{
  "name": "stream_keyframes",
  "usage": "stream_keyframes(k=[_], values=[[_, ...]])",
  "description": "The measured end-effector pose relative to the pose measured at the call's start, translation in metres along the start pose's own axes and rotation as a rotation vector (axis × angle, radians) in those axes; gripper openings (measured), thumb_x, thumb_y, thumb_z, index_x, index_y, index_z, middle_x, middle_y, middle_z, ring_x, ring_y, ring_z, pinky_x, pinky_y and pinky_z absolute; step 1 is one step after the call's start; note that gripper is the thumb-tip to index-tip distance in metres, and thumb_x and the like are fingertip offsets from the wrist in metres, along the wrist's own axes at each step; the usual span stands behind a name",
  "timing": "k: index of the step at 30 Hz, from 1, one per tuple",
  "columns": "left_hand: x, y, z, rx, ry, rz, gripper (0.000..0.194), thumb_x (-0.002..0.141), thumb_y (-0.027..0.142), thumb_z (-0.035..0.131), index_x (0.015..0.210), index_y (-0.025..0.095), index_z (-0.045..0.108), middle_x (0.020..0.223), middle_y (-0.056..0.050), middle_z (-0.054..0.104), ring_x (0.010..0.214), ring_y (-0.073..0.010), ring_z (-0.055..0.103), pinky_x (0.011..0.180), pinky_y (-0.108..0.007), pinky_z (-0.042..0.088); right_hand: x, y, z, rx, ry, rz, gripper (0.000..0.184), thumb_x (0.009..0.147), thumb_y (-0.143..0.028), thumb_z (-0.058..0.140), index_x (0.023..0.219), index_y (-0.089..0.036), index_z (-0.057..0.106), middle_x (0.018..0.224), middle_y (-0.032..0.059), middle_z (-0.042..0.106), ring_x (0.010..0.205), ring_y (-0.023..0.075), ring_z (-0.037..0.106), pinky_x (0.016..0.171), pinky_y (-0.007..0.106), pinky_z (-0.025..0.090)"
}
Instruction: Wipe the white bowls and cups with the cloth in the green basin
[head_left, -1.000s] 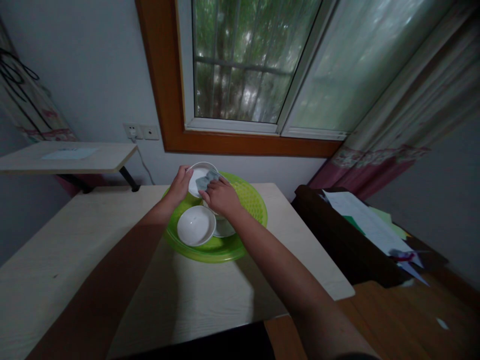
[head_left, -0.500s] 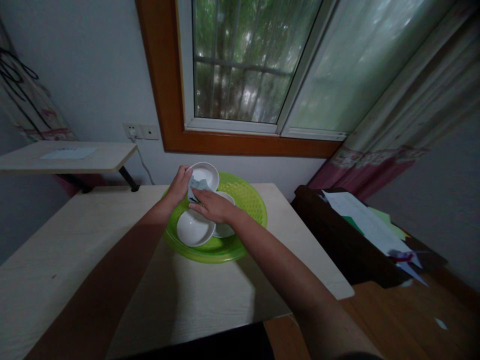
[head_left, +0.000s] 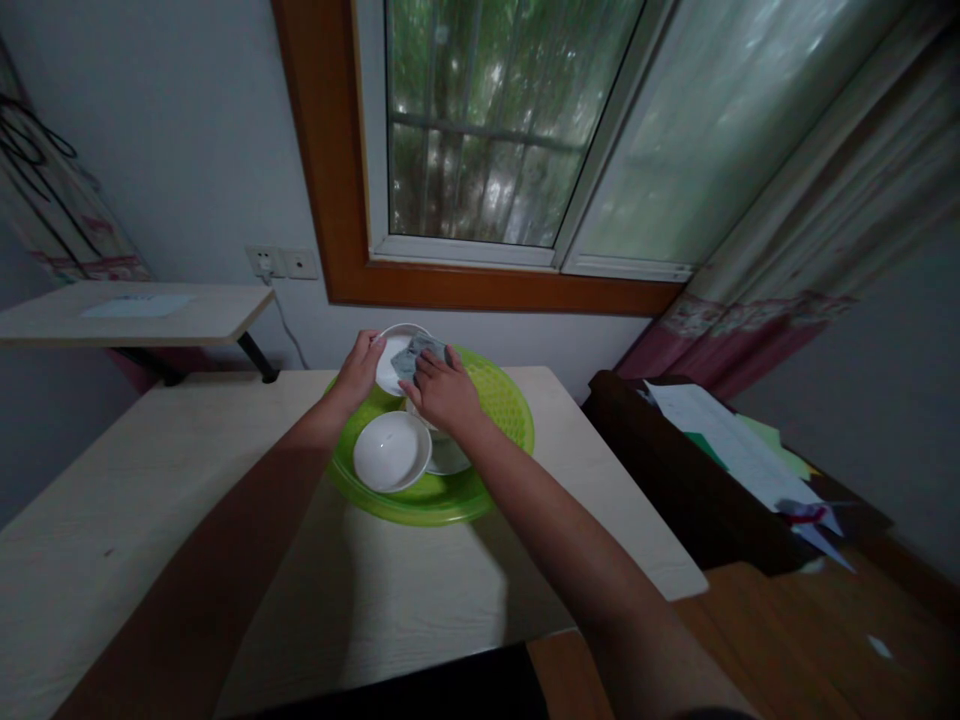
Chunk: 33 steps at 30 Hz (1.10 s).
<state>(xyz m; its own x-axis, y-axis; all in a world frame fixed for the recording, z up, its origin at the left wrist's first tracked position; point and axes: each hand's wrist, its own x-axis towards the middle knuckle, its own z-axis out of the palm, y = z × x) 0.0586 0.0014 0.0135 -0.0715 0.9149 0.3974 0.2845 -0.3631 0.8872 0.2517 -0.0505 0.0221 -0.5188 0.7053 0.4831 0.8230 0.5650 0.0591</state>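
My left hand (head_left: 361, 368) grips the left rim of a white bowl (head_left: 388, 372), which is held tilted over the far side of a green plastic basket (head_left: 510, 410). A grey-green cloth (head_left: 409, 357) lies against the inside of that bowl, with my right hand (head_left: 446, 392) closed on it at the bowl's right side. Nearer to me in the basket sits another white bowl (head_left: 391, 452). Beside it, partly covered by my right hand, is more white dishware (head_left: 448, 456).
The basket stands on a pale wooden table (head_left: 420, 580). A raised shelf (head_left: 225, 310) with a sheet of paper (head_left: 139, 306) is at the left. Behind are a wall socket (head_left: 281, 263) and a window. A dark brown piece of furniture (head_left: 675, 480) with papers stands right of the table.
My right hand and the cloth went down to the bowl's lower left, then back up to its right side. My left hand keeps its grip on the rim.
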Motion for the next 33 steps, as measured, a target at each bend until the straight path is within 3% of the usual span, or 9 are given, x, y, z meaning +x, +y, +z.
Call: stream_keyframes(k=[3, 8, 12, 16, 26, 33], values=[[0.0, 0.0, 0.0, -0.015, -0.006, 0.009, 0.042, 0.097, 0.055, 0.047, 0.118, 0.02, 0.056, 0.11, -0.01, 0.065, 0.107, -0.0266, 0.062, 0.104, -0.044, 0.05, -0.001, -0.001, -0.002, -0.015, 0.008, 0.001, 0.057, 0.112, -0.052, 0.04, 0.121, -0.01, 0.076, 0.139, 0.0192, 0.07, 0.146, 0.0304, 0.051, 0.132, 0.055, 0.015], [-0.001, -0.003, 0.0, 0.015, -0.022, 0.036, 0.04, 0.098, 0.056, 0.048, 0.117, 0.022, 0.057, 0.108, -0.01, 0.064, 0.115, -0.0283, 0.061, 0.109, -0.046, 0.047, 0.0, -0.006, -0.004, 0.066, -0.15, -0.087, 0.056, 0.113, -0.051, 0.035, 0.119, -0.015, 0.077, 0.122, 0.0132, 0.079, 0.123, 0.0246, 0.069, 0.13, 0.049, 0.02], [-0.001, -0.005, -0.001, 0.02, -0.012, 0.049, 0.041, 0.098, 0.059, 0.047, 0.115, 0.023, 0.056, 0.113, -0.01, 0.063, 0.115, -0.0273, 0.06, 0.109, -0.046, 0.046, -0.001, -0.007, -0.002, 0.231, -0.232, -0.197, 0.059, 0.112, -0.056, 0.037, 0.15, -0.015, 0.057, 0.15, 0.0119, 0.065, 0.138, 0.0243, 0.061, 0.129, 0.045, 0.028], [0.0, -0.007, -0.001, -0.012, -0.002, 0.055, 0.04, 0.098, 0.061, 0.047, 0.112, 0.025, 0.056, 0.114, -0.01, 0.063, 0.114, -0.0273, 0.06, 0.107, -0.045, 0.047, -0.003, -0.006, -0.001, 0.309, -0.248, -0.23, 0.066, 0.111, -0.059, 0.037, 0.16, -0.016, 0.045, 0.161, 0.0119, 0.052, 0.149, 0.0249, 0.051, 0.128, 0.043, 0.031], [0.005, -0.012, 0.0, 0.007, -0.006, 0.041, 0.036, 0.1, 0.053, 0.046, 0.116, 0.023, 0.055, 0.115, -0.011, 0.064, 0.113, -0.0268, 0.06, 0.107, -0.046, 0.047, 0.003, 0.0, -0.001, 0.146, -0.186, -0.123, 0.051, 0.115, -0.046, 0.032, 0.128, -0.017, 0.073, 0.132, 0.0101, 0.076, 0.127, 0.0227, 0.068, 0.126, 0.046, 0.031], [0.003, -0.007, 0.0, -0.007, 0.0, 0.03, 0.039, 0.097, 0.058, 0.049, 0.116, 0.024, 0.056, 0.117, -0.011, 0.065, 0.117, -0.0299, 0.061, 0.105, -0.047, 0.048, 0.0, 0.003, -0.001, 0.016, -0.069, -0.037, 0.049, 0.113, -0.044, 0.039, 0.121, -0.013, 0.076, 0.132, 0.015, 0.075, 0.14, 0.028, 0.058, 0.129, 0.052, 0.024]])
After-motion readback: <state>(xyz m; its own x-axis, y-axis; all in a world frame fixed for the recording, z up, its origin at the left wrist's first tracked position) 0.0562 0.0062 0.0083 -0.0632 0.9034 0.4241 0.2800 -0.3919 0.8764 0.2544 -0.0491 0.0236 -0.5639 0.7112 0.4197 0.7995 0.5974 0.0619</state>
